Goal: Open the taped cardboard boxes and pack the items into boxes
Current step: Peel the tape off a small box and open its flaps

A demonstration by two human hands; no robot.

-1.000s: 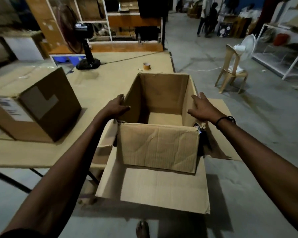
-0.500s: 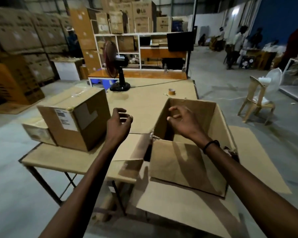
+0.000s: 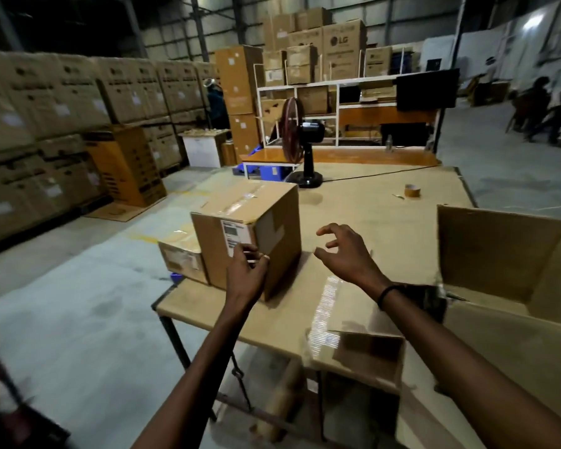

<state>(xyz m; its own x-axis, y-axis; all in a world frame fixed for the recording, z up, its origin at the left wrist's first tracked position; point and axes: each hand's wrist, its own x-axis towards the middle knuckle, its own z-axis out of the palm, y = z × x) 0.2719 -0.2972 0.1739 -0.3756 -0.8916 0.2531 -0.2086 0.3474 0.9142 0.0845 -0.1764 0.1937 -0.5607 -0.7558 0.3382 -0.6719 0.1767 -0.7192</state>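
Two bare hands reach toward the taped box [image 3: 250, 236], which stands closed on the table [image 3: 370, 215] with clear tape along its top seam and a white label on the face turned to the person. The left hand [image 3: 246, 273] lies against the near corner of that box, just below the label, its fingers curled loosely on the cardboard; whether it truly grips anything cannot be told. The right hand [image 3: 347, 254] hovers to the right of the taped box, a little apart from it and above the tabletop, fingers spread and holding nothing; a dark band circles its wrist. Pressed against the left side of the taped box sits a smaller box [image 3: 180, 259], lower and also closed, at the table's corner. To the right of the taped box, well apart, an open box [image 3: 499, 254] shows its far wall upright and an empty brown inside, with one flap [image 3: 366, 351] bearing a strip of shiny tape hanging over the table's near edge. Behind the taped box a dark fan [image 3: 300, 140] stands on its round base, and farther right of the fan a roll of tape [image 3: 412, 190] lies on the tabletop.
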